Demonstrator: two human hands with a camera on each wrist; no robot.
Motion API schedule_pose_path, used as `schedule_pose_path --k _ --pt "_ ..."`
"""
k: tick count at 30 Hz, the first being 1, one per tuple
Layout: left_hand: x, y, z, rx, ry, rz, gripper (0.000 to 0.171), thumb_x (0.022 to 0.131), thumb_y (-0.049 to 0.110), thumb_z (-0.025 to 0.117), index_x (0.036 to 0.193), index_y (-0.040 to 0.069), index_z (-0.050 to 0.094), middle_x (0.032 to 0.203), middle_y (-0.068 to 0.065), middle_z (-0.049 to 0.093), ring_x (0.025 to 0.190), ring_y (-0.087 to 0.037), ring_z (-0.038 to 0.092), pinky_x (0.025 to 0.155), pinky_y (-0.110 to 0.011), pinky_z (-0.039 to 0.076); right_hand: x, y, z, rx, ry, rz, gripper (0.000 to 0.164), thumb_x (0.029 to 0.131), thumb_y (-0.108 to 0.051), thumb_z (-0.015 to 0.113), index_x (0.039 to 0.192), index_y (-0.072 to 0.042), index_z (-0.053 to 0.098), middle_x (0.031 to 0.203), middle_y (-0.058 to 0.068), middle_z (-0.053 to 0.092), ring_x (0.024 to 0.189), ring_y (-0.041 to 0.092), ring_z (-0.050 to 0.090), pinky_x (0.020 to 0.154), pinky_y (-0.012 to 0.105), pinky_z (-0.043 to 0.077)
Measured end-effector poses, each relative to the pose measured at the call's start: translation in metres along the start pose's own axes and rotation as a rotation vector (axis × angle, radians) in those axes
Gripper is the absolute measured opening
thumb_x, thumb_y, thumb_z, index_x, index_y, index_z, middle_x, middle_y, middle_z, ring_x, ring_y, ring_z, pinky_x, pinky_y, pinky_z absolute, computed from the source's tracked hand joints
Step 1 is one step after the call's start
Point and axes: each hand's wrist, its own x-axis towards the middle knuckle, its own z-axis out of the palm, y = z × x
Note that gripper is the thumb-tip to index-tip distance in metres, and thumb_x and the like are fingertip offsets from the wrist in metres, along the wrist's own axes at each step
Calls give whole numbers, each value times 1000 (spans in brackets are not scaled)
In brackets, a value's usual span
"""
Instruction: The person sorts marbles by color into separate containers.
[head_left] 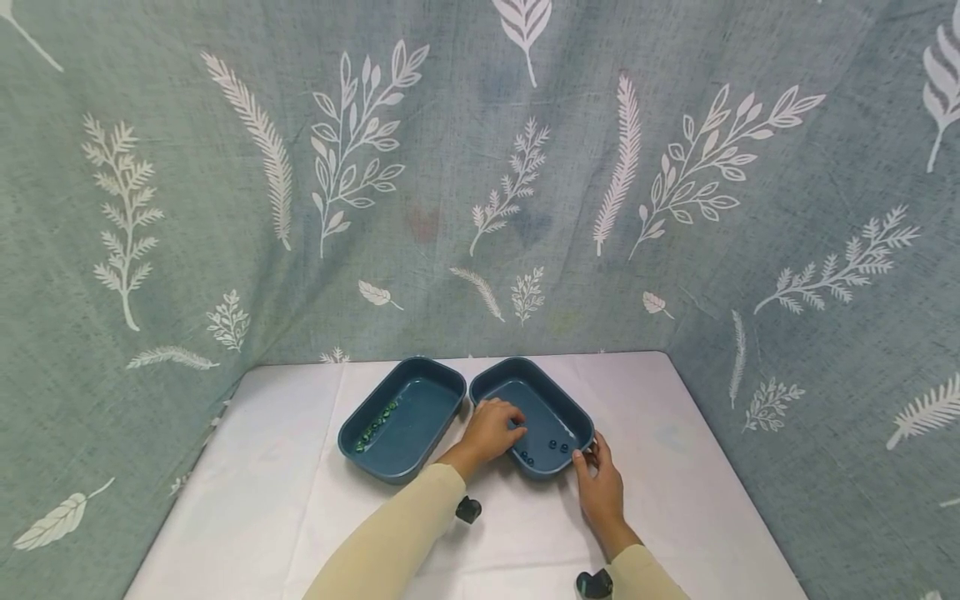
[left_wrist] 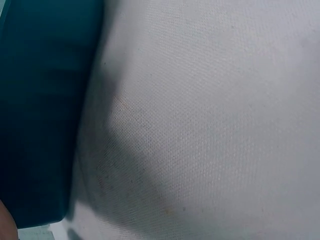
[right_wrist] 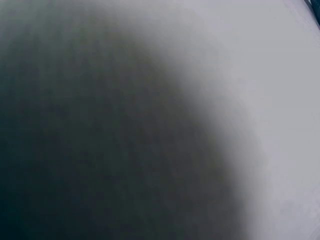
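Observation:
Two dark blue trays stand side by side, angled toward each other. My left hand reaches over the near left wall of the right tray, its fingers bent downward inside. Whether it pinches anything is hidden. At that tray's near right corner, my right hand holds the rim, thumb in front and fingers round the side. Several small dark marbles lie on this tray's floor near the front. In the left tray, several green marbles form a line along the left wall.
A white cloth covers the table under both trays. Leaf-patterned fabric hangs behind and at both sides. The left wrist view shows a blue tray wall beside the cloth; a dark blur fills much of the right wrist view.

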Motion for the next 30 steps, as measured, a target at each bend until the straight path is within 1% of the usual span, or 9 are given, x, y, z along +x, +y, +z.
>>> schedule_pose_path --k 5,9,14,21,24,30 --pt "-5 -1 -6 -5 39 25 13 85 28 76 95 21 75 90 11 68 92 -11 58 88 -37 42 -1 -3 2 -4 1 -2 64 99 -43 54 152 -14 30 141 16 50 124 33 52 106 53 34" --pt "-11 1 -15 22 58 48 13 85 31 75 95 22 75 90 12 68 92 -11 58 88 -37 43 -1 -5 2 -11 1 2 64 99 -44 53 152 -15 31 140 16 51 124 33 52 106 54 34" --pt "-22 2 -26 32 80 91 14 86 31 75 94 20 75 90 10 69 91 -12 58 89 -38 43 -2 -3 0 -17 2 3 64 99 -44 53 152 -15 31 140 16 52 123 33 53 105 54 35" --pt "-37 0 -34 34 128 112 12 83 28 78 91 20 75 88 8 69 89 -13 59 86 -38 44 -2 -3 -2 -10 -6 -3 64 99 -44 53 152 -15 31 140 16 52 123 32 53 106 54 35" --pt "-45 0 -38 23 162 136 11 81 26 79 89 20 75 88 7 69 90 -14 59 85 -38 44 -3 -4 -3 -8 -19 1 66 99 -45 52 152 -14 30 140 17 51 124 32 52 106 54 34" --pt "-60 -5 -42 -44 214 161 10 82 25 79 88 18 75 85 9 68 87 -13 57 85 -38 44 -3 -5 -5 4 -44 -4 67 99 -45 53 152 -12 28 141 19 49 124 33 51 106 55 34"
